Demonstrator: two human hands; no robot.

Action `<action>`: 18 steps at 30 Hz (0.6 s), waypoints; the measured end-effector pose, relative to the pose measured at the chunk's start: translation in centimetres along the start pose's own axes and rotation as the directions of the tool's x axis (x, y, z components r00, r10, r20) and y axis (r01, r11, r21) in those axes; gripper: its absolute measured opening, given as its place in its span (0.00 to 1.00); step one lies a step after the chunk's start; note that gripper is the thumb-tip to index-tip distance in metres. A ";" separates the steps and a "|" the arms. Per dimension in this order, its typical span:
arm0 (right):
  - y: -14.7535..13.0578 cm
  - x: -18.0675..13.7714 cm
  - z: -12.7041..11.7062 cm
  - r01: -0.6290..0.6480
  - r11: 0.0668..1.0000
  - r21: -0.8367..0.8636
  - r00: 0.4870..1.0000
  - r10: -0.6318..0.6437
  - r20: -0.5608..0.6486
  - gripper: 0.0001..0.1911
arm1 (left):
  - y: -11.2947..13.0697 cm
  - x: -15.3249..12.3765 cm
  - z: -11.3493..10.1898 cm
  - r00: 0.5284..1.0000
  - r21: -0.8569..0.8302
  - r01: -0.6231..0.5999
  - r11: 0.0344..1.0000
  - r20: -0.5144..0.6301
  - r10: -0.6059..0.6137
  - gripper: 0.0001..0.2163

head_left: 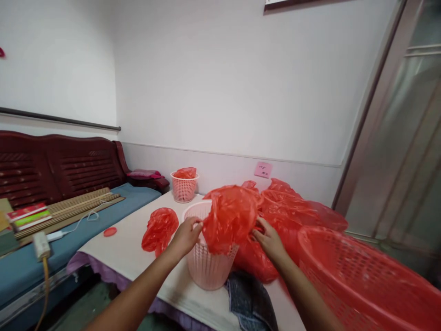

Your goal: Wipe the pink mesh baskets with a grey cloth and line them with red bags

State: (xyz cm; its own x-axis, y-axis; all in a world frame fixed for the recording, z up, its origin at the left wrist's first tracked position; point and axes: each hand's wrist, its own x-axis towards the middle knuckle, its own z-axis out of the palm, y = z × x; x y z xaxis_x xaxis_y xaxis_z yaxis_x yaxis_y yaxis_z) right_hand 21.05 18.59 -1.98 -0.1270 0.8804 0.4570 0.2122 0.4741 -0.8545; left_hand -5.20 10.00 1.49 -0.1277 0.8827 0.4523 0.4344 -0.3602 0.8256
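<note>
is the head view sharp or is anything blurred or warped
Head view: soft, even indoor light with no glare; the large red basket at lower right is smeared, and the door frame leans from wide-angle distortion; the hands, left hand and right hand, and the red bag look fairly sharp.

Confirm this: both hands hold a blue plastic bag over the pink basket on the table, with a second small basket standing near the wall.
Not quite: the bag is red, not blue. The head view shows the left hand and right hand holding it over the pink basket on the table, with the second small basket near the wall.
</note>
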 end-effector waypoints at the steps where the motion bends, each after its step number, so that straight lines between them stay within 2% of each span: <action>1: 0.5 -0.3 0.1 -0.004 1.000 -0.014 1.000 0.004 0.005 0.18 | -1.1 -0.3 0.0 1.000 0.052 0.003 0.999 0.012 -0.004 0.11; 5: 2.5 -2.3 1.0 -0.015 0.997 -0.079 1.000 0.014 -0.013 0.18 | -3.5 -2.2 0.3 0.999 0.205 -0.050 0.977 0.023 0.046 0.05; 8: 2.9 -4.0 1.9 -0.023 0.992 -0.124 1.000 0.021 -0.018 0.16 | -4.0 -3.6 0.9 0.995 0.282 -0.102 0.954 0.016 0.101 0.10; 12: 2.2 -5.4 2.6 -0.013 0.988 -0.154 1.000 0.013 -0.002 0.15 | -4.5 -5.6 1.7 0.986 0.353 -0.155 0.923 -0.007 0.168 0.19; 18: 0.7 -6.9 2.1 -0.003 0.998 -0.060 0.993 0.009 0.114 0.15 | -4.8 -8.5 1.7 0.969 0.397 -0.227 0.889 0.002 0.246 0.19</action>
State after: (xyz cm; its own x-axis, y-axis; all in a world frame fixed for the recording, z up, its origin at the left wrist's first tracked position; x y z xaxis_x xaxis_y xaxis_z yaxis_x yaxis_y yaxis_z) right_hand 20.08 12.81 -6.20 -0.2342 0.8778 0.4178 0.2699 0.4716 -0.8395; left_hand -4.71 4.73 -6.86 -0.0150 0.7675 0.6408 0.7691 -0.4008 0.4979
